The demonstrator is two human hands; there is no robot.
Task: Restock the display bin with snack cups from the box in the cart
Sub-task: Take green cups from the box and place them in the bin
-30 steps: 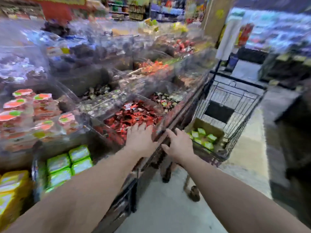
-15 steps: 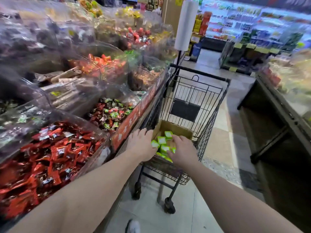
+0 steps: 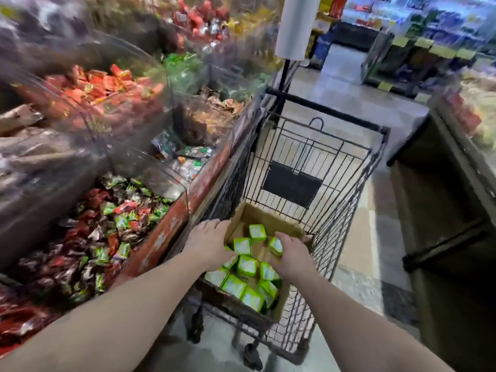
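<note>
A brown cardboard box point(image 3: 264, 220) sits in the near end of a black wire cart point(image 3: 346, 183). Several green snack cups point(image 3: 247, 265) with pale lids lie loose inside it. My left hand point(image 3: 208, 242) lies palm down with straight fingers over the box's left flap, its thumb side touching the cups. My right hand point(image 3: 294, 257) is lowered into the box on the right. Its fingers curl down around one green cup point(image 3: 276, 245), and its fingertips are hidden.
Clear plastic candy bins point(image 3: 128, 221) with red fronts line the left, tight against the cart. A dark counter point(image 3: 442, 210) borders the aisle on the right. A white roll point(image 3: 296, 25) hangs on a pole behind the cart. Tiled floor point(image 3: 357, 237) runs between them.
The view swung right, from the display bins to the cart. Both hands moved from the bin's edge to the box and sank among the green cups. The right hand closed over one.
</note>
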